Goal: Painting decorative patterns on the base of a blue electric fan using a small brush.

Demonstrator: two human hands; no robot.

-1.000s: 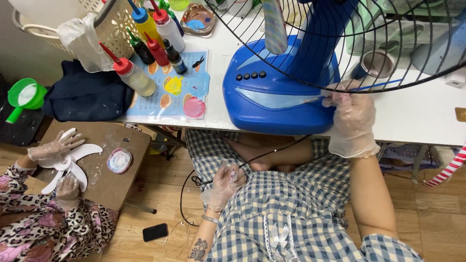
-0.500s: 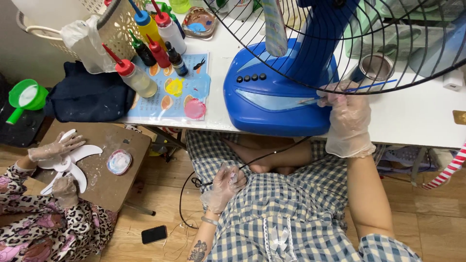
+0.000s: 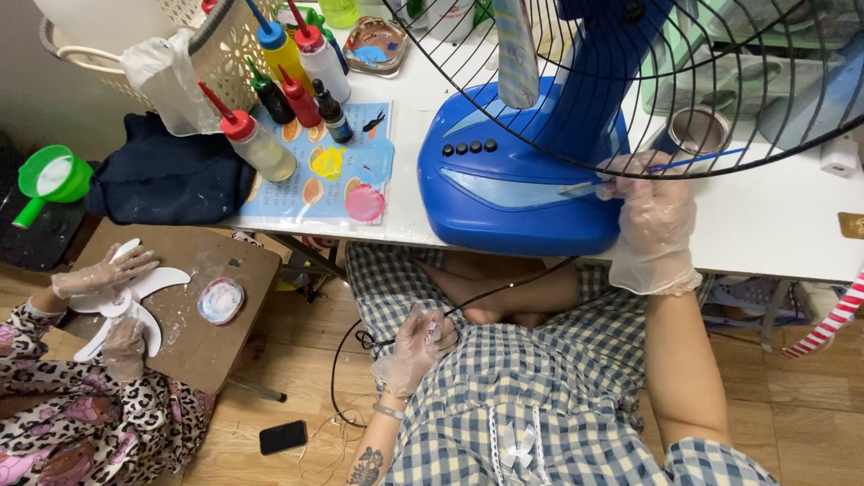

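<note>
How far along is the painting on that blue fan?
Done: a pale stripe already runs across the blue fan base. In hand: the gloved right hand holds a thin brush with its tip at the stripe's end; the left hand rests in the lap. Left: most of the base looks plain blue.

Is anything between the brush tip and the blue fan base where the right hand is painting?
Nothing visible blocks it. The right hand holds the brush with its tip on the fan base. The wire guard arcs just above the hand, not across the tip.
</note>
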